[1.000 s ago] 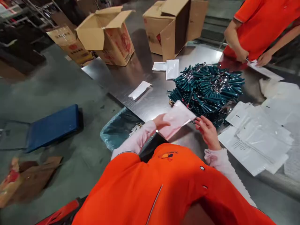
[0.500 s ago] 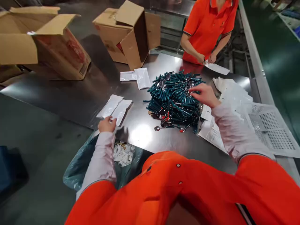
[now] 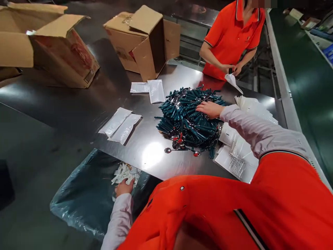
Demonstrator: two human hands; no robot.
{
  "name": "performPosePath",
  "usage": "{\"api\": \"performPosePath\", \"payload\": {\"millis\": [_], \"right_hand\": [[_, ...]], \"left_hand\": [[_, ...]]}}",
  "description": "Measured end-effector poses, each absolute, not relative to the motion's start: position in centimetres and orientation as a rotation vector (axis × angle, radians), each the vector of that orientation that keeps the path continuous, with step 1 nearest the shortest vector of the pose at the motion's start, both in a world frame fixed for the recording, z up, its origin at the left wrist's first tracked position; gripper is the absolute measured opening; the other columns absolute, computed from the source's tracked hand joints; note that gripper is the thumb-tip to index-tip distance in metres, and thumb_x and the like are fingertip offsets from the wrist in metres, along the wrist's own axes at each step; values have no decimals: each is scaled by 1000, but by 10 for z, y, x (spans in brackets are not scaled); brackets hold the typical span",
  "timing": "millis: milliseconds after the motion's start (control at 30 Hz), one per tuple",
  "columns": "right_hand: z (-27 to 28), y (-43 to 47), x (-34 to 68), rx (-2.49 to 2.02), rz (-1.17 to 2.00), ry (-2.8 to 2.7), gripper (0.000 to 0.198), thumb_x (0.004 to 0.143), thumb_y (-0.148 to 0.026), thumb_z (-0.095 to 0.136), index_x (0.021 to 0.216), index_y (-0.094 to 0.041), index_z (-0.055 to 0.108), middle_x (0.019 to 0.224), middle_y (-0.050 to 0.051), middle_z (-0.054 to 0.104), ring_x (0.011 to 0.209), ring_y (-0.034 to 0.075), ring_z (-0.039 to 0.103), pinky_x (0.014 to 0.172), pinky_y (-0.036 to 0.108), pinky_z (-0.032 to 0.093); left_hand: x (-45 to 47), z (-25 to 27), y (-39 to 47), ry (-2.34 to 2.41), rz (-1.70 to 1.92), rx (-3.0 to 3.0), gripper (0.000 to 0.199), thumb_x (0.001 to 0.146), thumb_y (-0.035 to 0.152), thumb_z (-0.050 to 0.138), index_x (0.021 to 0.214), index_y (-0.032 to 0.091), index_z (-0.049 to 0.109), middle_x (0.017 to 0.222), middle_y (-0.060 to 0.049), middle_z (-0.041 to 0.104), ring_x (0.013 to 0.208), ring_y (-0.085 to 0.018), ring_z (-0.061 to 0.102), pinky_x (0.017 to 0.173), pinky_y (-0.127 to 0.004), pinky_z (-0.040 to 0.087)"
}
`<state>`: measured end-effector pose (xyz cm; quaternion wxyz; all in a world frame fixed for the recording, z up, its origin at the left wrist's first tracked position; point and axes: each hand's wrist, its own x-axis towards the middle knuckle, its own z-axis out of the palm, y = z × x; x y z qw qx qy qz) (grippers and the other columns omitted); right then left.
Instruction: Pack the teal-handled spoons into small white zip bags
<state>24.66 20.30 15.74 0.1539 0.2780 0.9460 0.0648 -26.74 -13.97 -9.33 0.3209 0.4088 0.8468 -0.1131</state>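
A heap of spoons (image 3: 187, 118) with dark teal handles and shiny metal bowls lies on the steel table (image 3: 145, 166). My right hand (image 3: 210, 109) rests on its upper right side, fingers stretched over the handles; I see no spoon lifted in it. Below the table edge, my left hand (image 3: 125, 187) is open, fingers apart, over white scraps (image 3: 126, 173) in a dark plastic bag (image 3: 80, 194). Two white packets (image 3: 120, 125) lie side by side left of the heap. Two more white packets (image 3: 156, 91) lie behind them.
Open cardboard boxes stand at the far left (image 3: 65, 59) and back middle (image 3: 140, 45). Stacked white bags (image 3: 240, 149) lie right of the heap. Across the table, a co-worker in an orange shirt (image 3: 231, 34) holds a white bag (image 3: 233, 83). A green conveyor belt (image 3: 299, 76) runs at right.
My left hand has left the two near packets and dropped down over the bag of scraps. My right hand has moved left onto the heap. The co-worker's bag has changed its angle.
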Motion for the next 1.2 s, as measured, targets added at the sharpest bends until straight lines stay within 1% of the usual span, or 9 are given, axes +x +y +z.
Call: {"api": "performPosePath", "payload": {"millis": [100,267,367,500,700,833,1000,1100,1200], "right_hand": [[154,202,250,726,243,2737,62,76,-7,62,138,-12,56,134,16,65,114,30,52,83,36,41],[150,205,243,717,299,2689,46,78,-8,62,124,-13,62,122,14,69,109,29,52,78,34,36],[150,208,242,674,327,2690,42,82,-9,60,124,-14,63,121,12,70,110,28,52,77,34,35],[151,209,247,585,335,2738,50,81,-9,62,131,-15,60,118,12,71,109,27,53,80,34,34],[151,209,247,584,169,2784,23,86,-22,64,107,-15,68,111,13,71,113,28,52,86,37,36],[147,214,242,706,-204,2953,18,80,-23,63,95,-15,67,102,13,69,107,27,56,91,38,40],[153,223,234,1116,-849,3052,20,70,-33,65,81,-18,58,80,4,61,77,19,53,76,33,45],[171,230,229,1275,-1275,3025,34,61,-40,76,76,-21,53,71,-2,54,70,15,48,70,31,45],[200,233,221,1404,-1777,2908,40,52,-36,82,71,-21,50,66,-4,52,68,13,49,69,29,48]], "left_hand": [[-262,-96,-135,2187,-331,1087,69,97,50,38,144,4,58,140,-25,63,142,-34,53,120,-45,35],[-263,-94,-123,2187,-384,1132,59,98,51,40,137,14,64,133,-17,70,139,-32,57,116,-45,40],[-262,-91,-120,2178,-341,1139,60,99,49,41,137,9,64,122,-20,74,135,-32,60,114,-42,42],[-256,-91,-121,2173,-309,1114,55,98,48,43,132,13,68,131,-20,70,134,-34,61,113,-43,44],[-251,-97,-127,2133,-293,1058,51,97,48,43,123,14,71,128,-20,71,131,-36,63,111,-41,47],[-250,-95,-127,2123,-251,1031,49,98,46,41,118,13,71,132,-22,68,132,-34,62,111,-41,46],[-243,-80,-124,2150,-207,1011,41,98,40,42,110,15,72,130,-21,70,128,-34,65,107,-43,49],[-234,-51,-111,2126,-86,1087,36,94,37,48,103,14,74,118,-18,75,119,-34,69,102,-40,52],[-212,3,-86,1993,249,1225,32,86,42,58,95,17,75,100,-12,77,103,-32,72,96,-40,55]]}}
